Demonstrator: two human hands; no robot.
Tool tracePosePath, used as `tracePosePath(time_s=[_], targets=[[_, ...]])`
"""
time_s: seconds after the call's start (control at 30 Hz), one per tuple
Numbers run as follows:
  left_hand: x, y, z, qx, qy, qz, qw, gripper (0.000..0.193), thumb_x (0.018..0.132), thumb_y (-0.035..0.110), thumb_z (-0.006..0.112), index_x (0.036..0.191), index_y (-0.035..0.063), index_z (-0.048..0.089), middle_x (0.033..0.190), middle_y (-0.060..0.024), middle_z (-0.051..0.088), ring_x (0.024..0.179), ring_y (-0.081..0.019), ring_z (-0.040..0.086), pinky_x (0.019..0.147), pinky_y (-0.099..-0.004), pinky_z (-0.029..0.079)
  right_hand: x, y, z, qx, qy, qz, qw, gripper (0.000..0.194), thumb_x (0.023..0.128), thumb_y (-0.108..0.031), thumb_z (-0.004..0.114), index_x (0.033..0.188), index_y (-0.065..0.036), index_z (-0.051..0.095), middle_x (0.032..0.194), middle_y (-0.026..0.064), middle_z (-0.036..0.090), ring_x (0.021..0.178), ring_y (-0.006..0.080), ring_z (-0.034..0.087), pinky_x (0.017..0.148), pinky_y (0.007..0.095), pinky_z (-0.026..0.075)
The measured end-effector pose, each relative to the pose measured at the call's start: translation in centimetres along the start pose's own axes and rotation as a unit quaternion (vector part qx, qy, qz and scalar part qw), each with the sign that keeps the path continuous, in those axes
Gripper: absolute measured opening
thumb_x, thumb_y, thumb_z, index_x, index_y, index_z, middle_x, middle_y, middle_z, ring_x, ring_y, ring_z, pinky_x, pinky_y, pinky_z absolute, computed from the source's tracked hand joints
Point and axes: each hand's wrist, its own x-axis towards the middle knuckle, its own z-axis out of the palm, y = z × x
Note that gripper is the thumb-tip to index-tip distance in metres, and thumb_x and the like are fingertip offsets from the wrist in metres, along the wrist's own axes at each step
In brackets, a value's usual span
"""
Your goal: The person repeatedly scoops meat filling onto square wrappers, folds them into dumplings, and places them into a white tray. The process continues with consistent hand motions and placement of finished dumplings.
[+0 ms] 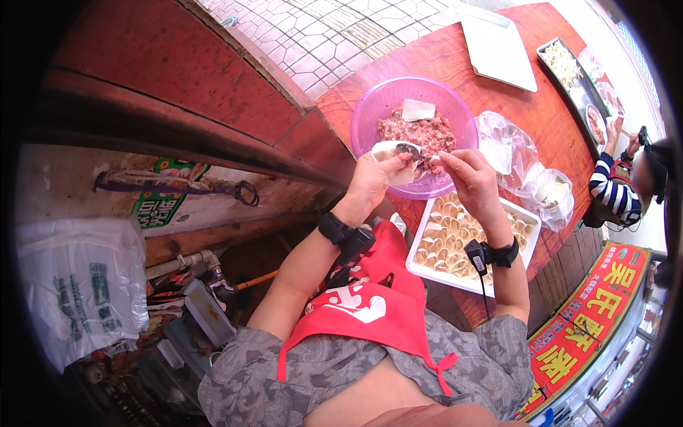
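Observation:
My left hand (370,180) holds thin pale dough wrappers (401,176) over the near rim of a pink plastic bowl (363,115). Pinched in my right hand (472,179) is a metal spoon (410,151), its bowl end against the wrapper with a bit of meat at it. Raw minced meat (419,136) fills the bottom of the pink bowl, and a stack of wrappers (418,110) rests on the meat. Below my right hand stands a white tray (419,265) of many folded dumplings (451,240) in rows, partly hidden by my forearm.
Clear plastic bags (512,152) with pale contents lie right of the bowl on the reddish wooden table (443,56). Farther back are a white board or lid (499,50) and a long metal tray (573,80). Another person (619,187) works at the far edge. A red counter (213,80) borders the left.

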Motion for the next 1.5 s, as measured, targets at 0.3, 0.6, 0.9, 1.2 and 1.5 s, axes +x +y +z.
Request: tracePosePath(time_s=[0.3, 0.6, 0.9, 1.2, 1.5], targets=[[0.9, -0.2, -0.5, -0.05, -0.019, -0.011, 0.998, 0.027, 0.089, -0.002, 0.062, 0.115, 0.0002, 0.064, 0.105, -0.0081, 0.07, 0.092, -0.0175, 0.068, 0.082, -0.031, 0.056, 0.0, 1.0, -0.1, -0.052, 0.053, 0.004, 0.997, 0.027, 0.079, 0.001, 0.069, 0.105, -0.005, 0.071, 0.092, 0.0087, 0.068, 0.082, 0.0271, 0.063, 0.072, 0.0363, 0.053], [1.2, -1.1, -1.6, -0.066, -0.001, -0.004, 0.998, 0.025, 0.087, -0.005, 0.061, 0.111, -0.0006, 0.065, 0.101, -0.0075, 0.07, 0.088, -0.0178, 0.069, 0.078, -0.0309, 0.057, -2.1, 6.3, 1.6, -0.111, 0.042, 0.114, 0.986, 0.021, 0.084, -0.006, 0.069, 0.105, -0.003, 0.07, 0.093, 0.012, 0.067, 0.087, 0.0299, 0.065, 0.074, 0.0382, 0.051], [0.3, -1.0, 0.0, 0.007, -0.027, -0.003, 1.0, 0.027, 0.088, -0.004, 0.064, 0.115, -0.0038, 0.064, 0.101, -0.0117, 0.07, 0.088, -0.0208, 0.07, 0.083, -0.035, 0.059, 0.5, 2.3, 4.4, 0.198, 0.001, 0.169, 0.965, 0.027, 0.08, -0.011, 0.074, 0.105, -0.003, 0.067, 0.093, 0.0144, 0.066, 0.079, 0.028, 0.065, 0.069, 0.0362, 0.052], [0.4, -1.1, -1.4, -0.071, -0.116, -0.028, 0.99, 0.041, 0.103, 0.022, 0.051, 0.132, -0.0066, 0.05, 0.125, -0.0176, 0.062, 0.113, -0.0266, 0.063, 0.099, -0.0416, 0.052, 0.7, 3.7, 6.6, 0.322, -0.024, 0.276, 0.905, 0.015, 0.083, -0.006, 0.069, 0.096, 0.001, 0.068, 0.081, 0.0068, 0.068, 0.072, 0.0114, 0.065, 0.065, 0.0262, 0.052], [1.0, -1.5, -2.9, -0.115, -0.097, -0.009, 0.989, 0.043, 0.104, 0.022, 0.048, 0.135, -0.0076, 0.046, 0.128, -0.0198, 0.06, 0.117, -0.0302, 0.061, 0.105, -0.0441, 0.047, -0.6, 7.1, 5.2, 0.5, 0.059, 0.44, 0.744, 0.015, 0.089, -0.006, 0.063, 0.103, -0.002, 0.068, 0.086, 0.0017, 0.068, 0.072, 0.0065, 0.061, 0.064, 0.0195, 0.047]])
